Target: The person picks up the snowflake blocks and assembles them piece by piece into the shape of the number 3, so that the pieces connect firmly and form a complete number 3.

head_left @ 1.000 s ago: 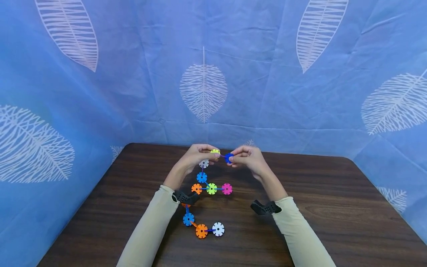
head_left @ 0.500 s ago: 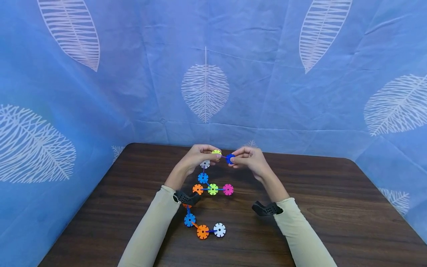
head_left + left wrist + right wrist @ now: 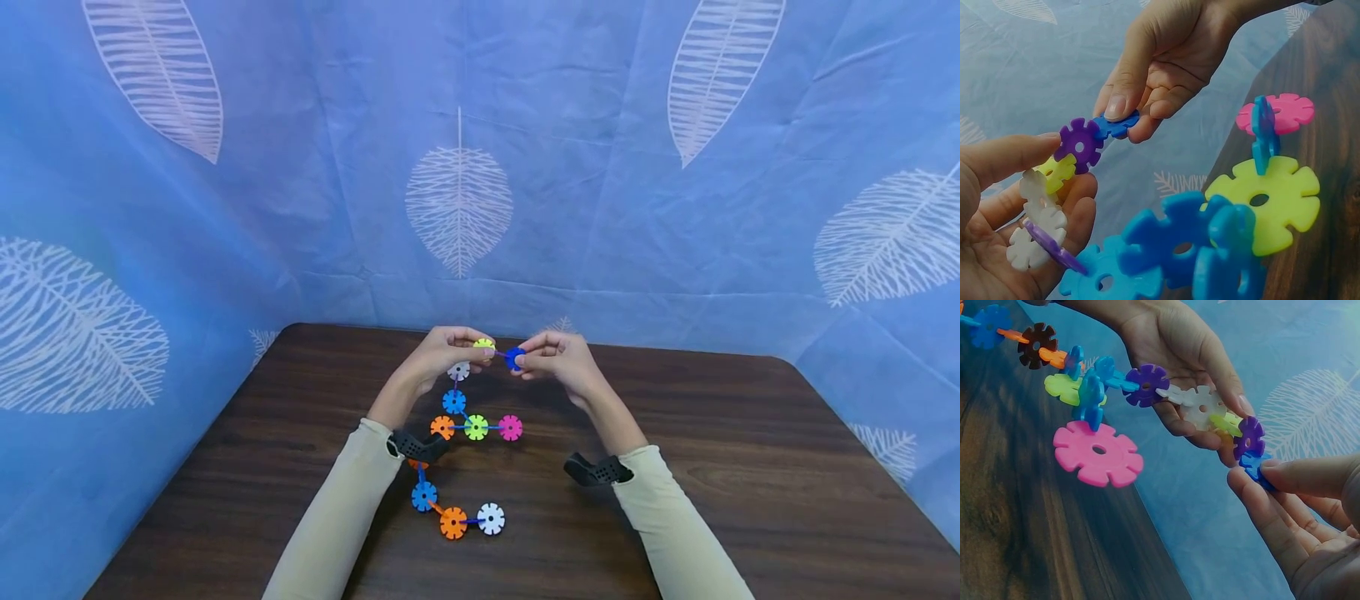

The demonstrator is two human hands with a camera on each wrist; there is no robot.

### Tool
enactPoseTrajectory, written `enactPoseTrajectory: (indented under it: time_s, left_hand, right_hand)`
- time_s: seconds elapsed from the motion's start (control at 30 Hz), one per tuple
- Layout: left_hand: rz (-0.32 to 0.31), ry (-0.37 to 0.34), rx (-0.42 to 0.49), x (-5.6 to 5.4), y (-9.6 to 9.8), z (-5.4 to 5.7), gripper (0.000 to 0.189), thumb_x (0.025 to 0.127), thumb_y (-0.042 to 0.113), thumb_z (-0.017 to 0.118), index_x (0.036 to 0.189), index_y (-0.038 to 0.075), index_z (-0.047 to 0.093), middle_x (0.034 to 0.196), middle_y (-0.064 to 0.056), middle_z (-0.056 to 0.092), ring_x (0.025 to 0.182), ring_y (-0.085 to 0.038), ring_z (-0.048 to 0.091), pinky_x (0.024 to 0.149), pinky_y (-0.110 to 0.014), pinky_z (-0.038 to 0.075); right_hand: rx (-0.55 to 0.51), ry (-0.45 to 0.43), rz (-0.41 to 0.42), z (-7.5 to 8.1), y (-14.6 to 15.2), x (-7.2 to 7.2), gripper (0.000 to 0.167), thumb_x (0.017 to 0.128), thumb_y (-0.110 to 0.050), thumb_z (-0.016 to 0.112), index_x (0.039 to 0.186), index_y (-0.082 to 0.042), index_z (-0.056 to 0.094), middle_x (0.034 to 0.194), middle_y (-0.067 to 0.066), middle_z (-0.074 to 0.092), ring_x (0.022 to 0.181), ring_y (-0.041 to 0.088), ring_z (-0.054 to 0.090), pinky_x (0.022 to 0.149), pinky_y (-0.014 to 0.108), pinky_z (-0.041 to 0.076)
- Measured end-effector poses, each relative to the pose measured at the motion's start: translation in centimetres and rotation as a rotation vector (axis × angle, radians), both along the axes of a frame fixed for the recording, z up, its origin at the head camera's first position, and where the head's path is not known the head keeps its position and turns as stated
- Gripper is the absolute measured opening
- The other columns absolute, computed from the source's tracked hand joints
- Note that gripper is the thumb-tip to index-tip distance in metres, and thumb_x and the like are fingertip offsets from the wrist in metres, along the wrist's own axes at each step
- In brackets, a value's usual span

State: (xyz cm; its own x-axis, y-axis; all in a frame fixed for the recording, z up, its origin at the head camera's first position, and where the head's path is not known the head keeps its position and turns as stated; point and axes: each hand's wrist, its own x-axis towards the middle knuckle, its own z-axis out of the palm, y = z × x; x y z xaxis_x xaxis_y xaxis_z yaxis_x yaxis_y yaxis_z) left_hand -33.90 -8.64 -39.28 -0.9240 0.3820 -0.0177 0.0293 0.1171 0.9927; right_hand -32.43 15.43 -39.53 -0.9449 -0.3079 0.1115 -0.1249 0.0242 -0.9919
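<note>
Toward the far side of the table, my left hand point(image 3: 441, 357) pinches the yellow interlocking disc point(image 3: 483, 342) of a linked chain. My right hand point(image 3: 564, 362) pinches a dark blue disc point(image 3: 513, 359) between thumb and fingers. Between them a purple disc point(image 3: 1089, 139) stands on edge. It joins the yellow one and meets the blue disc's rim, apparently slot in slot. White discs point(image 3: 1195, 415) follow beneath my left palm. From there the chain runs toward me through a light blue disc point(image 3: 453, 402) to a side branch with a green disc point(image 3: 471, 435) and a pink disc point(image 3: 511, 428).
The chain continues nearer me past an orange disc point(image 3: 442, 428), partly hidden by the left wrist strap point(image 3: 420, 448). It ends in another orange disc point(image 3: 453, 532) and a white disc point(image 3: 491, 518). A blue leaf-patterned cloth point(image 3: 585, 217) hangs behind the dark wooden table point(image 3: 750, 467).
</note>
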Motion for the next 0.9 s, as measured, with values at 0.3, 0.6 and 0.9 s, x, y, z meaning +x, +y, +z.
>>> enactPoseTrajectory:
  time_s: [0.3, 0.6, 0.9]
  left_hand:
    - [-0.010, 0.010, 0.011, -0.06, 0.00, -0.28, 0.026, 0.095, 0.016, 0.073, 0.117, 0.001, 0.072, 0.101, -0.007, 0.078, 0.097, -0.025, 0.074, 0.099, -0.047, 0.057]
    - [-0.001, 0.005, 0.020, -0.07, 0.16, -0.37, 0.027, 0.095, 0.016, 0.073, 0.116, -0.001, 0.073, 0.112, -0.021, 0.075, 0.089, -0.017, 0.075, 0.099, -0.047, 0.057]
    - [0.024, -0.007, 0.036, 0.19, 0.55, -0.22, 0.026, 0.093, 0.016, 0.076, 0.113, 0.000, 0.074, 0.113, -0.022, 0.075, 0.103, -0.033, 0.074, 0.105, -0.055, 0.051]
  right_hand:
    - [0.010, 0.004, 0.003, 0.13, -0.05, 0.12, 0.029, 0.092, -0.003, 0.074, 0.112, 0.015, 0.064, 0.084, 0.004, 0.078, 0.076, 0.018, 0.078, 0.072, 0.033, 0.064]
    - [-0.001, 0.027, -0.015, 0.02, 0.05, -0.04, 0.022, 0.091, -0.002, 0.074, 0.107, 0.011, 0.068, 0.082, 0.003, 0.078, 0.076, 0.019, 0.078, 0.072, 0.035, 0.064]
    - [-0.005, 0.083, -0.020, 0.04, 0.05, 0.04, 0.028, 0.090, 0.003, 0.073, 0.110, 0.020, 0.065, 0.081, 0.002, 0.077, 0.077, 0.025, 0.078, 0.071, 0.036, 0.064]
